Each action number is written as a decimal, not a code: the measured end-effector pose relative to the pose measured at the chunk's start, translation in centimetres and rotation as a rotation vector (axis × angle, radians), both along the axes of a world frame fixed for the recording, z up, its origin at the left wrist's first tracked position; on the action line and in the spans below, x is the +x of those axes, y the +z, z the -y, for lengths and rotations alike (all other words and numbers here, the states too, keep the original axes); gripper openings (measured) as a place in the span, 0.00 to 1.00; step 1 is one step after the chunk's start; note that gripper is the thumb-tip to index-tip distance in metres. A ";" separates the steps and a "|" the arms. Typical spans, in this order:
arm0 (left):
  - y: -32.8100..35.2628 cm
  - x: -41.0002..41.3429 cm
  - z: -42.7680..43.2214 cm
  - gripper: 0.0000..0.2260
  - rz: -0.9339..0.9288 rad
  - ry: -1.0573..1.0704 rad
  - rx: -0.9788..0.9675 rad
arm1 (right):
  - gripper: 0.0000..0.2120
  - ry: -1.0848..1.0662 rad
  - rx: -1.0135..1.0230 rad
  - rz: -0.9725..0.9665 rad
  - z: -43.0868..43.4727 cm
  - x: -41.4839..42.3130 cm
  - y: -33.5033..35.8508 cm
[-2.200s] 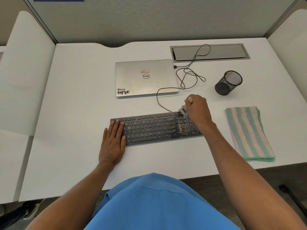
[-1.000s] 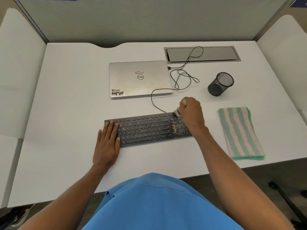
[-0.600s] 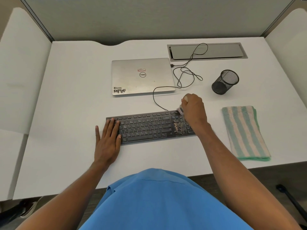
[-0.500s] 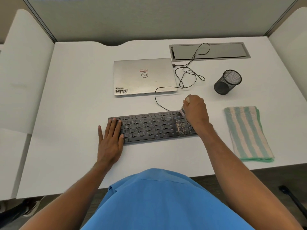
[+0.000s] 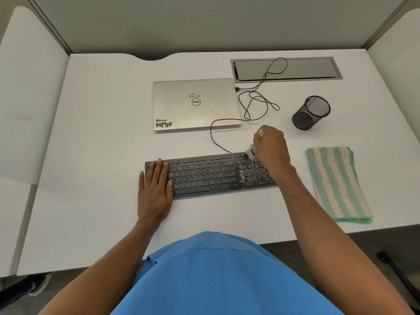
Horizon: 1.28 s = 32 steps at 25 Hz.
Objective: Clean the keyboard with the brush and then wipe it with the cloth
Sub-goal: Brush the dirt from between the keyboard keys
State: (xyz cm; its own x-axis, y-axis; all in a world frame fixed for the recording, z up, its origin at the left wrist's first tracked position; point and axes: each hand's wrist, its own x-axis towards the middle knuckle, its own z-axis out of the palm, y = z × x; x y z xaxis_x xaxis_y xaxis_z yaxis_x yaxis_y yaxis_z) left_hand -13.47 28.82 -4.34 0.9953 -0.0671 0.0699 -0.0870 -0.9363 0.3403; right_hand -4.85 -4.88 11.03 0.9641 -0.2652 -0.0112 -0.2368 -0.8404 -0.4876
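One black keyboard (image 5: pixel 204 175) lies near the front of the white desk (image 5: pixel 91 133), with crumbs (image 5: pixel 247 176) speckled right of centre. The right hand (image 5: pixel 271 148) curls round one small pale brush (image 5: pixel 250 153) at the keyboard's far edge. The left hand (image 5: pixel 155 189) rests flat, fingers straight, on its left end. One striped cloth (image 5: pixel 336 183) lies folded to the right. Behind it, one shut laptop (image 5: pixel 195 104) shows "DELL" and a "WMN" sticker, beside one mesh cup (image 5: pixel 310 112).

Plain blue shirt (image 5: pixel 216 280), bare forearms (image 5: pixel 318 219).
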 end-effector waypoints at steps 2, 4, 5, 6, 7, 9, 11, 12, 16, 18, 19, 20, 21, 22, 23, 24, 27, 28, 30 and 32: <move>0.1 -0.1 0.1 0.27 -0.003 0.010 -0.003 | 0.11 -0.013 0.035 0.059 0.1 0.3 0.3; 0.2 0.0 0.1 0.27 -0.005 0.017 -0.005 | 0.11 -0.028 0.066 0.069 -0.1 0.4 0.5; 0.3 0.0 0.2 0.27 -0.008 0.018 -0.003 | 0.11 -0.033 0.071 0.054 -0.2 0.3 0.5; 0.3 0.0 0.2 0.27 -0.009 0.019 -0.001 | 0.11 -0.031 0.070 0.039 -0.2 0.2 0.1; 0.3 0.0 0.2 0.27 -0.010 0.019 0.001 | 0.11 -0.029 0.072 0.018 -0.1 0.0 -0.1; 0.3 0.0 0.2 0.27 -0.011 0.023 0.003 | 0.10 -0.012 0.052 -0.003 -0.1 -0.4 -0.3; 0.3 0.0 0.1 0.27 -0.015 0.026 0.003 | 0.09 0.011 -0.004 -0.040 0.1 -0.3 -0.3; 0.2 -0.1 0.1 0.27 -0.018 0.025 0.004 | 0.09 0.017 -0.024 -0.058 0.3 -0.2 -0.2; 0.3 -0.1 0.2 0.27 -0.023 0.029 -0.005 | 0.10 -0.003 0.019 0.011 0.2 0.3 0.9; 0.3 -0.1 0.2 0.27 -0.024 0.030 -0.011 | 0.10 0.007 0.091 0.040 -0.3 0.2 1.1; 0.4 -0.1 0.2 0.27 -0.023 0.029 -0.013 | 0.10 0.012 0.124 0.015 -0.4 0.0 1.0; 0.4 -0.1 0.2 0.27 -0.023 0.028 -0.014 | 0.10 0.017 0.142 -0.014 -0.4 -0.2 0.9; 0.4 -0.1 0.2 0.27 -0.023 0.028 -0.014 | 0.09 0.020 0.122 -0.049 -0.4 -0.3 0.9; 0.4 -0.1 0.2 0.27 -0.021 0.027 -0.014 | 0.09 0.024 0.089 -0.071 -0.2 -0.5 0.9; 0.4 -0.1 0.2 0.27 -0.020 0.027 -0.014 | 0.09 0.037 0.051 -0.112 0.0 -0.5 0.9; 0.4 -0.1 0.2 0.27 -0.020 0.028 -0.014 | 0.08 0.053 0.028 -0.154 0.2 -0.5 1.0; 0.4 -0.1 0.2 0.27 -0.024 0.027 -0.015 | 0.07 0.074 0.154 -0.184 0.3 -0.2 1.8; 0.4 -0.1 0.2 0.27 -0.025 0.027 -0.014 | 0.07 0.080 0.208 -0.172 0.1 -0.1 2.1; 0.4 0.0 0.2 0.27 -0.028 0.027 -0.017 | 0.07 0.151 0.202 -0.183 -0.9 0.1 2.7; 0.4 -0.1 0.2 0.27 -0.028 0.025 -0.019 | 0.07 0.231 0.218 -0.241 -1.5 0.1 2.8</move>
State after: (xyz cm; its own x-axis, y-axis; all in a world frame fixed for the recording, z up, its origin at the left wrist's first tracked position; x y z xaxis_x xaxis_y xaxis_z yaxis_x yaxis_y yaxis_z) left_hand -13.57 28.59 -3.89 0.9982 -0.0411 0.0433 -0.0539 -0.9314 0.3599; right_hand -4.76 -3.33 13.85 0.9609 -0.0084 -0.2767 -0.1833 -0.7681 -0.6135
